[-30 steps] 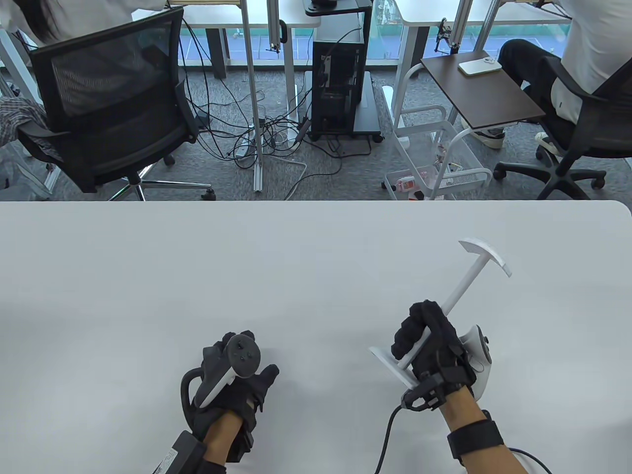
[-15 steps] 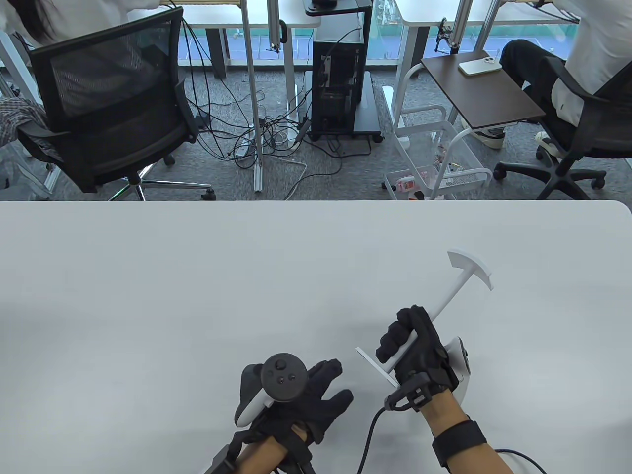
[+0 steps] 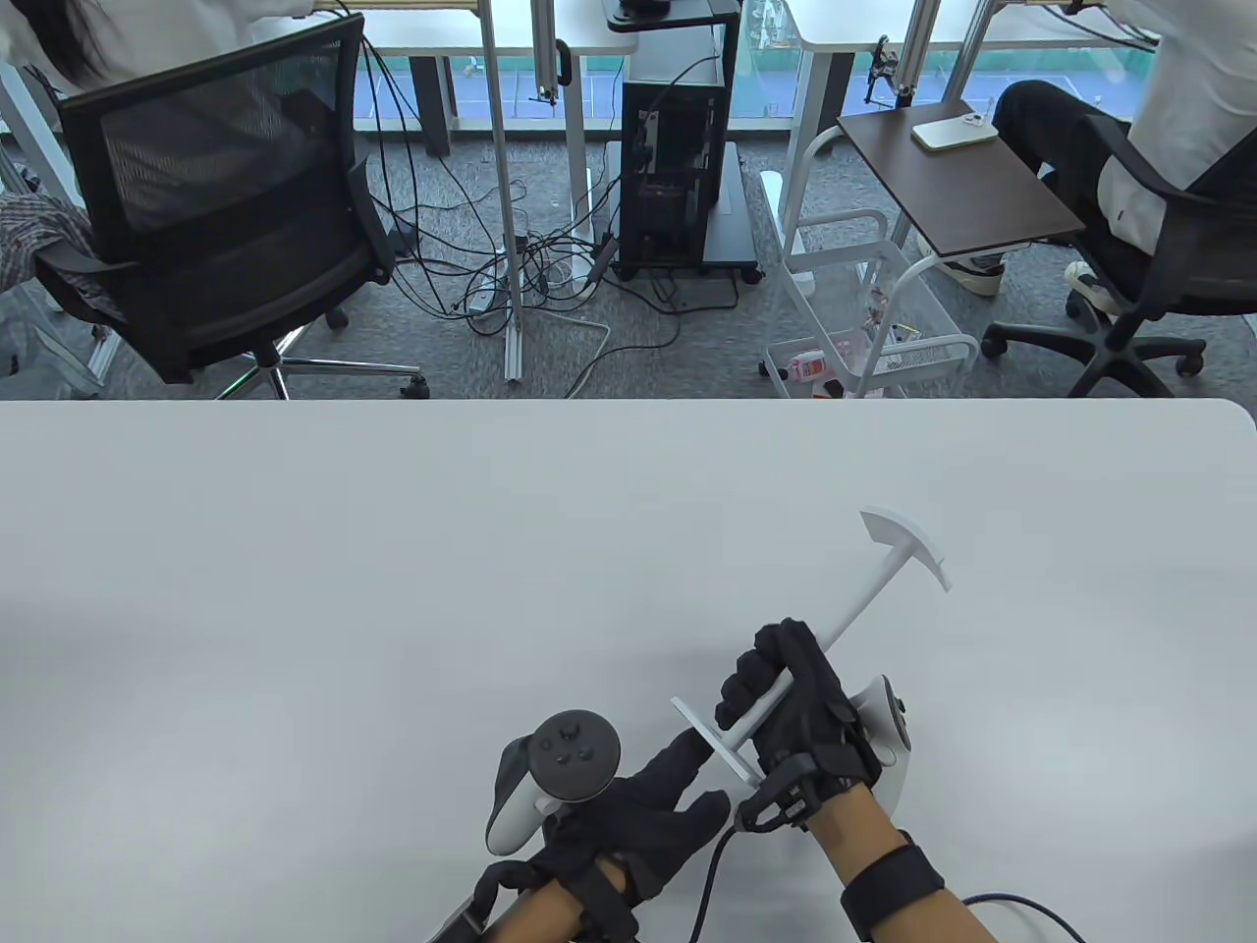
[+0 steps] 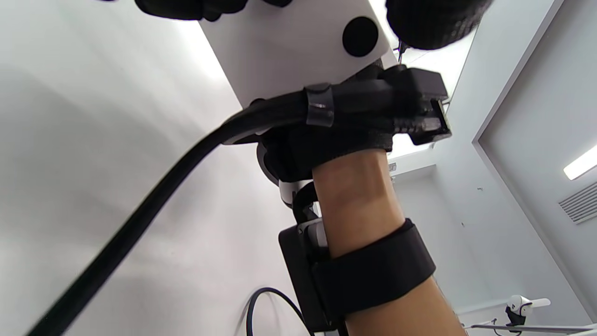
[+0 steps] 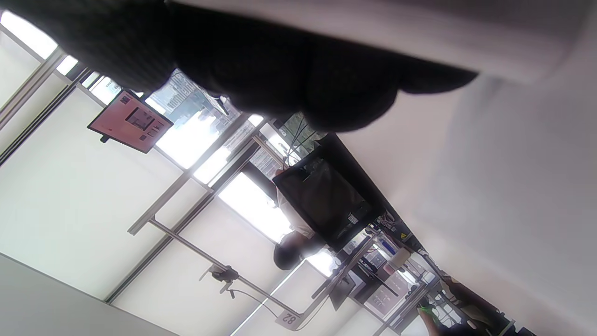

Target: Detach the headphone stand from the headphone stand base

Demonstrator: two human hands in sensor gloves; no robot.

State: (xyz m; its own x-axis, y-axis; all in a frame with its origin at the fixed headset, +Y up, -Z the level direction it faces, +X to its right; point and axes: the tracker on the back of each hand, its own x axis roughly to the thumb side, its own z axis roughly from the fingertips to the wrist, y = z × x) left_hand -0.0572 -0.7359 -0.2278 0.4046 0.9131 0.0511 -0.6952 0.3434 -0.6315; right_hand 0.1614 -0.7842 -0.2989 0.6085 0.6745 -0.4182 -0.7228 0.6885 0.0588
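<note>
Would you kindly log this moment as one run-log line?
right hand grips headphone stand pole, tilted | left hand fingertips at headphone stand base | parts joined | step: separation not yet done

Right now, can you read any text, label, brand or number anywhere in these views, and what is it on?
"82": a small white tag on the metal frame in the right wrist view; it appears upside down there.
Red wall screen in the same view: content too small and blurred to read.
Bottle label in the white cart, table view: too small to read.
Headphone stand and its base: no print visible.
</note>
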